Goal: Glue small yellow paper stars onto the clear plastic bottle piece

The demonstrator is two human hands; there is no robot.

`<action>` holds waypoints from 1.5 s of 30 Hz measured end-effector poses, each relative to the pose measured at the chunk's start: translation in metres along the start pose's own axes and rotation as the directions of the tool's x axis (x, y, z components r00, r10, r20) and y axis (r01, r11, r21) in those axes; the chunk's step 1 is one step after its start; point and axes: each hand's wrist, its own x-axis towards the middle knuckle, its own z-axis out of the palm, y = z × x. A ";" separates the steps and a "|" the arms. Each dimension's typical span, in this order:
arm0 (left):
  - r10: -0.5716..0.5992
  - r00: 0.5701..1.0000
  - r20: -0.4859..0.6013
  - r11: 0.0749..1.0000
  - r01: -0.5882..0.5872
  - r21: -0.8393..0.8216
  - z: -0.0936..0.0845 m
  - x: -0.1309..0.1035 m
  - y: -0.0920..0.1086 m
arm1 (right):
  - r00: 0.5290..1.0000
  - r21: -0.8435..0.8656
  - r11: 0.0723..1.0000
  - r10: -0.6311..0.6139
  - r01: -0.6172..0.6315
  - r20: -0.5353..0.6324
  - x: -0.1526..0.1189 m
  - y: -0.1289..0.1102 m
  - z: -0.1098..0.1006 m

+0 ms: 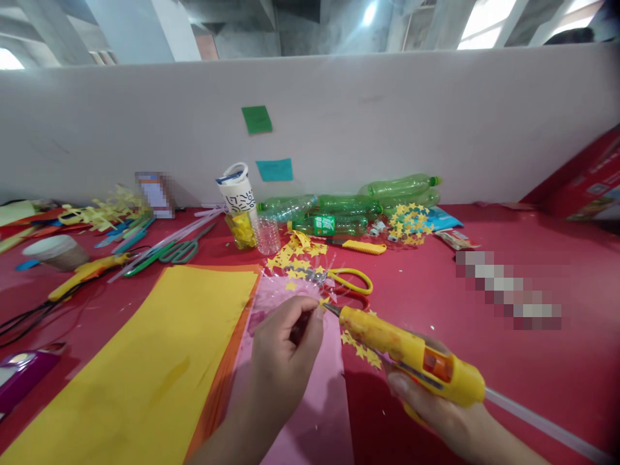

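Note:
My left hand (287, 352) is closed in a pinch, with a small yellow star (324, 301) between thumb and forefinger, above pink paper (322, 407). Wrapped round a yellow hot glue gun (402, 352), my right hand (438, 403) points the nozzle left, its tip at the star. A clear glue stick (537, 418) sticks out of the gun's rear. Just beyond the fingers lie scissors with yellow and red handles (356, 281). More loose yellow stars (361, 351) lie below the gun's barrel.
Yellow sheets (140, 342) lie left of the pink paper. Behind stand a white patterned cup (237, 194) and a clear bottle piece (267, 236), beside green plastic bottles (349, 225). A yellow cutter (363, 247) lies nearby. Another glue gun (80, 281) rests at left.

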 end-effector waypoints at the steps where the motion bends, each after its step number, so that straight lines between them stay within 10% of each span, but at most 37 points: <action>1: -0.005 1.000 0.002 1.000 0.005 0.005 -0.001 0.000 0.001 | 1.000 -0.002 1.000 -0.007 0.007 -0.002 0.000 0.002 0.000; 30: 0.010 1.000 -0.003 1.000 -0.010 0.021 0.001 0.001 0.000 | 0.998 -0.048 0.997 -0.062 0.061 -0.017 -0.002 -0.002 0.001; 38: 0.352 0.936 -0.010 0.926 -0.347 0.151 -0.003 -0.001 -0.007 | 0.940 -0.127 0.948 -0.259 0.292 0.222 0.015 -0.018 -0.007; 42: 0.005 0.998 0.067 0.975 0.009 -0.220 -0.001 0.001 0.003 | 0.922 -0.111 0.932 -0.313 0.344 0.229 0.027 -0.034 -0.012; 45: -0.240 0.928 0.285 0.824 0.350 -0.446 0.000 0.005 0.011 | 0.924 -0.212 0.901 -0.353 0.378 0.146 0.043 -0.039 -0.022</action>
